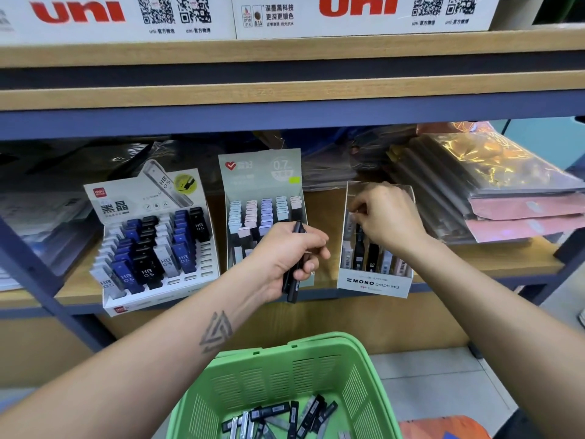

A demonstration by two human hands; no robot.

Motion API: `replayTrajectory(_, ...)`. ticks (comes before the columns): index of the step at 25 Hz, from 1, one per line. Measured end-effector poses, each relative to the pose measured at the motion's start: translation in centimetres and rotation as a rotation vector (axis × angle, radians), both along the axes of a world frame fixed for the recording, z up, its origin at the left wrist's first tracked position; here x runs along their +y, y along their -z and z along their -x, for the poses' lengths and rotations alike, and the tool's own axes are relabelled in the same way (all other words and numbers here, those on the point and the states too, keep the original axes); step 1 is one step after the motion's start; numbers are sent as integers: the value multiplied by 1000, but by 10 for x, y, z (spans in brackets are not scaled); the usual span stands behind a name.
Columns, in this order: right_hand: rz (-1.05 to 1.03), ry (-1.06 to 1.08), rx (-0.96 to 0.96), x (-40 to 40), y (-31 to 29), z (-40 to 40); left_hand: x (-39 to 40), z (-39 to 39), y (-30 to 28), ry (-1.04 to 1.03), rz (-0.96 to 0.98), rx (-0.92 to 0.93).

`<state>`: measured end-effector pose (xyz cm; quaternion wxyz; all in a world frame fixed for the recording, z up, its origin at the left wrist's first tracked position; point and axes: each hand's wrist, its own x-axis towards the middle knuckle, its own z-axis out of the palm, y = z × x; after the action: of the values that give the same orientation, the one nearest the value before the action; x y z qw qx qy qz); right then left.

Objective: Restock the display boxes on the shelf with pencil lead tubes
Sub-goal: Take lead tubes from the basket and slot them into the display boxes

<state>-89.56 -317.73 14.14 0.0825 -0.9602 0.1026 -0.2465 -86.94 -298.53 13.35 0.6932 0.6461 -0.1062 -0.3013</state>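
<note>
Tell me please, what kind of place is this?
Most likely a stationery shop. Branded display boxes of pencil lead tubes stand on a wooden shelf, "uni" cartons sit above, and a green basket holds loose stock.

three display boxes are sitting side by side on the wooden shelf [474, 264]: the left box [152, 248] is holding tilted rows of blue, black and grey hb 0.5 tubes with empty slots along its right side, the middle box [262, 185] is carrying pastel-capped tubes, and the mono box [375, 284] is standing with upright black, white and pink tubes. a few black tubes [292, 274] are being held upright in front of the middle box. loose tubes [278, 416] are lying jumbled in the green basket [300, 369] below.
</note>
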Motion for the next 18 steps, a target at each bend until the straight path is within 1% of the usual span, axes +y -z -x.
replayTrajectory(2, 45, 30, -7, 2, 5, -3, 0, 1, 0, 12, 3, 27)
replayTrajectory(4, 83, 49, -32, 3, 6, -4, 0, 0, -1, 42, 29, 105)
replayTrajectory(6, 66, 36, -54, 5, 5, -3, 0, 0, -4, 81, 73, 231)
replayTrajectory(8, -2, -12, -88, 7, 1, 0, 0, 1, -7, 107, 119, 323)
replayTrajectory(9, -95, -65, -94, 11, -2, 3, 1, 3, -8, 115, 137, 342)
replayTrajectory(10, -239, -138, -74, 15, -6, 7, 1, 5, -9, 123, 153, 345)
replayTrajectory(11, -412, -228, -8, 19, -11, 11, 1, 7, -10, 138, 170, 340)
replayTrajectory(12, -563, -323, 98, 22, -15, 16, 2, 8, -11, 159, 189, 335)
replayTrajectory(13, -666, -403, 211, 25, -18, 21, 3, 9, -11, 187, 215, 336)
replayTrajectory(14, -741, -459, 303, 27, -19, 25, 5, 11, -12, 215, 239, 334)
replayTrajectory(15, -808, -493, 353, 28, -18, 28, 7, 12, -13, 233, 260, 331)
replayTrajectory(18, -935, -510, 342, 28, -16, 30, 12, 15, -14, 252, 300, 335)
